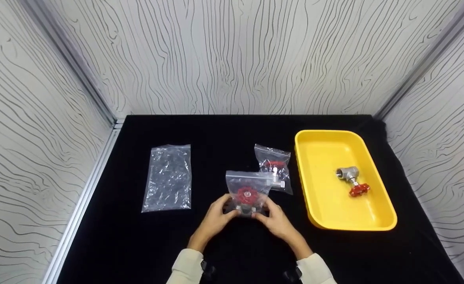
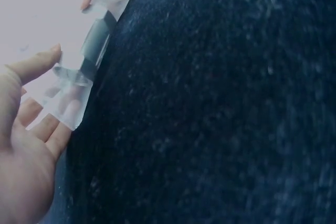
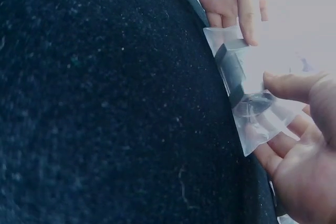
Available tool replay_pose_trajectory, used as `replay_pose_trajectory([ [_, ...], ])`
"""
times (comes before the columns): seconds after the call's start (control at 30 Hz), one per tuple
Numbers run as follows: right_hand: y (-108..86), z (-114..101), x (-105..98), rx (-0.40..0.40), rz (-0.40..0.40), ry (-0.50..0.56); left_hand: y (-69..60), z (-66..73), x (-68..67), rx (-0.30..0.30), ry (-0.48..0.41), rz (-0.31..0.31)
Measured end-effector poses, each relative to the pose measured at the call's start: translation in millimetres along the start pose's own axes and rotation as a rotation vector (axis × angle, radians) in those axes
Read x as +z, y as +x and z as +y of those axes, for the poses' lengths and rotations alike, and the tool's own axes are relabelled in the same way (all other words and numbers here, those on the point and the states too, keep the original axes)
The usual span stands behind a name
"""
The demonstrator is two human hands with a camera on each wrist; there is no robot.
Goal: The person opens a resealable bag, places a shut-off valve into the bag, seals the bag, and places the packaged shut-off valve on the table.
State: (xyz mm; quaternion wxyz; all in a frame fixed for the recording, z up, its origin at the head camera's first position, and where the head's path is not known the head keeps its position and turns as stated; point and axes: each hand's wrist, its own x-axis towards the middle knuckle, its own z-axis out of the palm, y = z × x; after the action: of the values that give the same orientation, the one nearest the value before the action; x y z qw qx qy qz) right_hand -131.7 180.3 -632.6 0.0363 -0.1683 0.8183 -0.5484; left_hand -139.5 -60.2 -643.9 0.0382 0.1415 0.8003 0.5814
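In the head view a clear zip bag [image 1: 251,178] stands tilted between both hands, with a red-handled valve [image 1: 247,195] inside. My left hand [image 1: 215,219] grips the valve's left end through the plastic, thumb in front and fingers behind. On the other end, my right hand [image 1: 276,221] grips in the same way. Both wrist views show the valve's metal body [image 2: 96,40] at the bottom of the bag, near the black cloth. Just behind lies a second zip bag [image 1: 285,173] with another red-handled valve, partly covered by the held bag.
A flat, transparent zip bag [image 1: 167,177] lies on the black cloth at the left. At the right stands a yellow tray [image 1: 315,189], holding a loose valve [image 1: 350,173] with a red handwheel. Patterned panels [image 1: 232,55] enclose the back and sides.
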Motion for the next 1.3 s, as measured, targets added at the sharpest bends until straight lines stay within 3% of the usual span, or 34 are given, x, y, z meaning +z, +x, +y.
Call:
replay_pose_trajectory([
  [0.33,5.6,-1,0,0.023,-0.035,0.037,0.1,0.1,0.0,0.015,-0.044,0.039],
  [0.53,16.3,-8,-2,0.024,-0.063,0.129,5.1,5.1,-0.8,-0.015,-0.163,0.065],
  [0.77,30.3,-13,0,0.022,-0.030,0.177,12.2,9.6,-2.2,-0.059,-0.209,0.146],
  [1.07,53.4,-14,7,0.022,0.002,0.230,26.0,9.6,-11.5,-0.051,-0.323,0.219],
  [1.3,67.7,-12,11,0.028,0.016,0.239,37.0,4.4,-16.8,-0.068,-0.318,0.252],
])
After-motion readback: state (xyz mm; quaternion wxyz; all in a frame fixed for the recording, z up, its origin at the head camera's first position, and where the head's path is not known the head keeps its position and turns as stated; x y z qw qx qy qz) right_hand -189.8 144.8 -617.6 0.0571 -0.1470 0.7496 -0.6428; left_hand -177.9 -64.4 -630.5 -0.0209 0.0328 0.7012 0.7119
